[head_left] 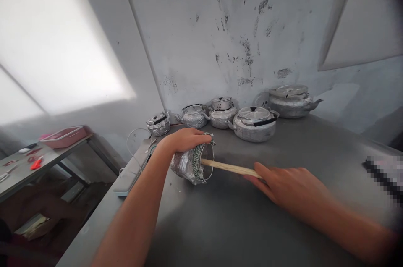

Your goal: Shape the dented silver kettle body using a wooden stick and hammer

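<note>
A silver, crinkled metal pot (185,167) lies tipped on its side on the table, its round mouth facing right. Around its neck runs a green and white patterned band (197,162). My left hand (185,139) grips the pot from above, fingers over the band near the rim. Held in my right hand (277,181) is a pale wooden stick (229,168), whose far end goes into the pot's mouth. That end is hidden inside.
Along the wall stand several metal teapots, among them a large lidded teapot (255,126) and one with a dark spout (291,103). A white power strip (132,179) with a cable lies at the left edge. Further left, a side table holds a pink basket (67,137) and orange-handled scissors (36,163).
</note>
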`<state>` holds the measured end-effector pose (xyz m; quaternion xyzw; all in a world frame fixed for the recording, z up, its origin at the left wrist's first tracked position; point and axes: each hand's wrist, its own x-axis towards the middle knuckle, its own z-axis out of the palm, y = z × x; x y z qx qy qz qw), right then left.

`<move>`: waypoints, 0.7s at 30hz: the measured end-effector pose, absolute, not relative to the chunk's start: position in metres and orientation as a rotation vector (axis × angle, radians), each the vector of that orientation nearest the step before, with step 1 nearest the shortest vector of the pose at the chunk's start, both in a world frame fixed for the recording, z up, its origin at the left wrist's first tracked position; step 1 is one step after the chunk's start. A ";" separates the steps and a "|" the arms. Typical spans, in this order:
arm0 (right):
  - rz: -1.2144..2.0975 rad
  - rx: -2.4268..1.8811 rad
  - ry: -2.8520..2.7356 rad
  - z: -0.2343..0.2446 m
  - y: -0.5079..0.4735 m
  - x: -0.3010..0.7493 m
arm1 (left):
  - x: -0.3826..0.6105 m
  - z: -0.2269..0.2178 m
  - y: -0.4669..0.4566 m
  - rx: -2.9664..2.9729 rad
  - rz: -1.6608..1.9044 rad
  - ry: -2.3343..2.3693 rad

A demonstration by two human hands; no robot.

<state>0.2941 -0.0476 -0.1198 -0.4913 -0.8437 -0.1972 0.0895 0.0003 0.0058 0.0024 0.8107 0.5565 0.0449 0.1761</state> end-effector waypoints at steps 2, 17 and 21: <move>-0.580 -1.486 -2.496 -0.119 -0.049 0.293 | 0.000 0.002 0.006 2.299 0.132 1.582; -0.607 -1.494 -2.522 -0.119 -0.046 0.293 | -0.001 0.000 0.008 2.308 0.125 1.578; -0.596 -1.499 -2.542 -0.116 -0.045 0.292 | 0.000 0.001 0.007 2.307 0.117 1.583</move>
